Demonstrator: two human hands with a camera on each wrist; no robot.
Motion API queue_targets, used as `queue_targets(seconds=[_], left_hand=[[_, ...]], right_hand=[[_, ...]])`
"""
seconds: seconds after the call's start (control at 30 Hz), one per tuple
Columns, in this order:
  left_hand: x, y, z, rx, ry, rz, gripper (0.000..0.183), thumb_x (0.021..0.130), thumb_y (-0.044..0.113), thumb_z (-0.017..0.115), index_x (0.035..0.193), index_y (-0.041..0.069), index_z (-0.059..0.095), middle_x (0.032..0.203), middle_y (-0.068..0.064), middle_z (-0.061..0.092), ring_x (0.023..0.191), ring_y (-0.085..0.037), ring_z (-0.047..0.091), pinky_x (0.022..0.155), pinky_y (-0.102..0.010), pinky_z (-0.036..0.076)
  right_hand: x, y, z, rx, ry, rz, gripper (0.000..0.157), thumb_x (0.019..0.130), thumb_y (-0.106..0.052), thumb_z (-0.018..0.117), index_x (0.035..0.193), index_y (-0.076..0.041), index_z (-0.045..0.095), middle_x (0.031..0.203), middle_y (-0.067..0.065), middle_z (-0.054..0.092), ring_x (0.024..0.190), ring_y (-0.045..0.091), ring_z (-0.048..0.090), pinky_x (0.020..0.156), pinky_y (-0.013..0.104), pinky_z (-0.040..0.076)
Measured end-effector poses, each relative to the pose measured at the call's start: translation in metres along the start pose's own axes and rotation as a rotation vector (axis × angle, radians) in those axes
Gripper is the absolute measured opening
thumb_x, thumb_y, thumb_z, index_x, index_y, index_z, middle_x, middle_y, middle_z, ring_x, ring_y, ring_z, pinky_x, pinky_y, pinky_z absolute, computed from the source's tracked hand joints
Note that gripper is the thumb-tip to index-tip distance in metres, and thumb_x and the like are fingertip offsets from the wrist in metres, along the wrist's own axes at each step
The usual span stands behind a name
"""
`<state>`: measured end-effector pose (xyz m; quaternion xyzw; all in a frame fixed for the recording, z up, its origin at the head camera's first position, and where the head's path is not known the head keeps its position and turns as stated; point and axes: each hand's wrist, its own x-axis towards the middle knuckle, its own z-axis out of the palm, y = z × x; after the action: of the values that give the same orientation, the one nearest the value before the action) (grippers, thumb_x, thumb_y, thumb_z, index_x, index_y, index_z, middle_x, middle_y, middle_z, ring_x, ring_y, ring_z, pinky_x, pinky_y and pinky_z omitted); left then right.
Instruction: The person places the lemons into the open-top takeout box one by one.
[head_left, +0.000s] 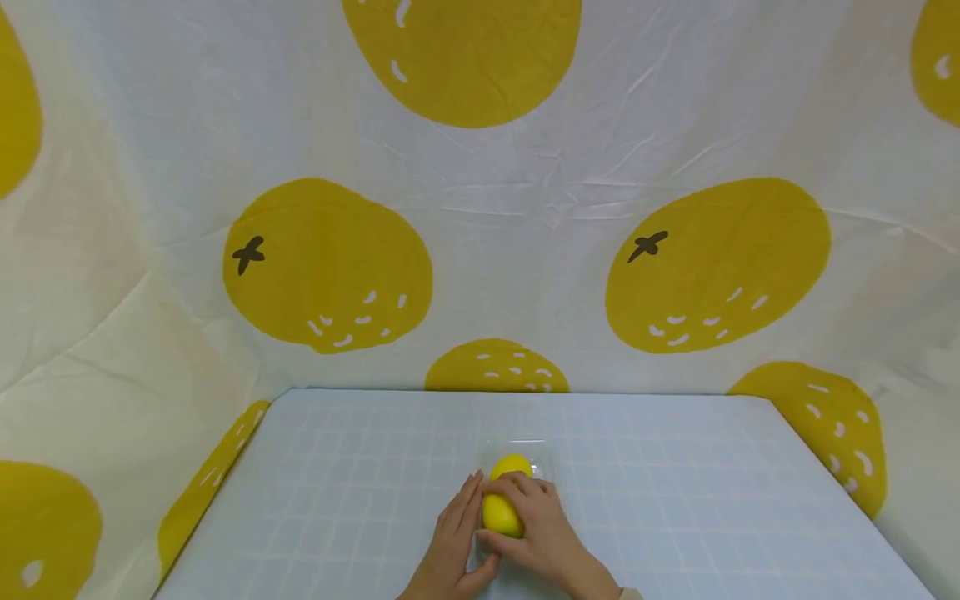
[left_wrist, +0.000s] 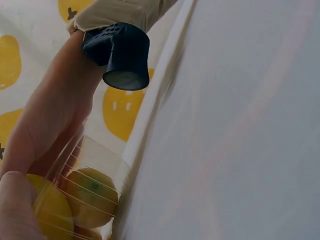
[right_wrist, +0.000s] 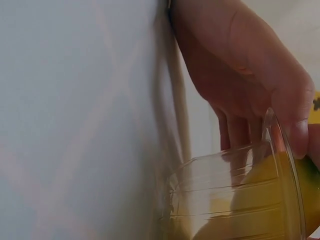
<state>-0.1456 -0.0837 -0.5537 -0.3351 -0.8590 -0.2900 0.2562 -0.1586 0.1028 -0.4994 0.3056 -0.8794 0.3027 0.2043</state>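
Observation:
A clear plastic container (head_left: 545,457) stands on the table, with yellow fruit in it. My right hand (head_left: 543,533) curls over the nearer yellow fruit (head_left: 501,515), thumb on the near side and fingers across the far side. Just beyond lies another yellow fruit (head_left: 512,464), partly covered by those fingers. Along the container's left side my left hand (head_left: 453,537) rests with its fingers straight and together. Through the ribbed wall in the left wrist view shows a round fruit (left_wrist: 92,200) with a green spot. The right wrist view shows the container's rim (right_wrist: 295,195) beside the right thumb.
A pale blue checked cloth (head_left: 360,483) covers the table. White fabric (head_left: 517,217) printed with large yellow fruits hangs behind it and at both sides. A dark wrist camera (left_wrist: 120,57) sits at the right sleeve.

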Motion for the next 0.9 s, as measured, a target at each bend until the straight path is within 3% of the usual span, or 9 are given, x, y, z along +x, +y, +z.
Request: queue_targets(seconds=[0.17,0.33,0.6,0.9], left_hand=[[0.0,-0.001,0.001,0.013,0.008,0.008,0.078,0.093,0.04,0.06,0.149,-0.007,0.035,0.157,-0.022,0.032,0.142,-0.029,0.034,0.117,-0.019,0.005],[0.0,-0.001,0.0,0.015,0.02,0.031,0.076,0.095,0.041,0.058,0.148,-0.008,0.036,0.156,-0.023,0.032,0.141,-0.033,0.035,0.117,-0.02,0.006],[0.001,-0.002,0.001,-0.006,0.027,0.052,0.076,0.098,0.045,0.051,0.149,-0.009,0.033,0.156,-0.024,0.032,0.141,-0.036,0.035,0.118,-0.023,0.009],[0.002,-0.003,0.001,0.002,0.043,0.061,0.074,0.098,0.043,0.052,0.147,-0.01,0.035,0.154,-0.027,0.033,0.14,-0.036,0.037,0.118,-0.022,0.008]], right_hand=[[-0.001,0.003,-0.003,0.037,-0.054,-0.027,0.041,0.091,-0.047,0.066,0.124,-0.024,0.062,0.12,-0.013,0.058,0.106,0.008,0.055,0.086,0.04,0.04],[-0.001,0.007,-0.009,0.092,-0.097,-0.052,0.043,0.09,-0.04,0.07,0.129,-0.024,0.061,0.124,-0.014,0.059,0.11,0.007,0.055,0.087,0.039,0.039],[0.004,0.012,-0.011,0.118,0.033,-0.144,0.051,0.072,-0.038,0.087,0.114,-0.017,0.067,0.115,-0.003,0.066,0.103,0.013,0.061,0.083,0.036,0.049],[0.003,0.017,-0.005,0.128,0.064,-0.186,0.043,0.077,-0.037,0.083,0.111,-0.013,0.074,0.11,0.003,0.062,0.095,0.015,0.059,0.08,0.034,0.051]])
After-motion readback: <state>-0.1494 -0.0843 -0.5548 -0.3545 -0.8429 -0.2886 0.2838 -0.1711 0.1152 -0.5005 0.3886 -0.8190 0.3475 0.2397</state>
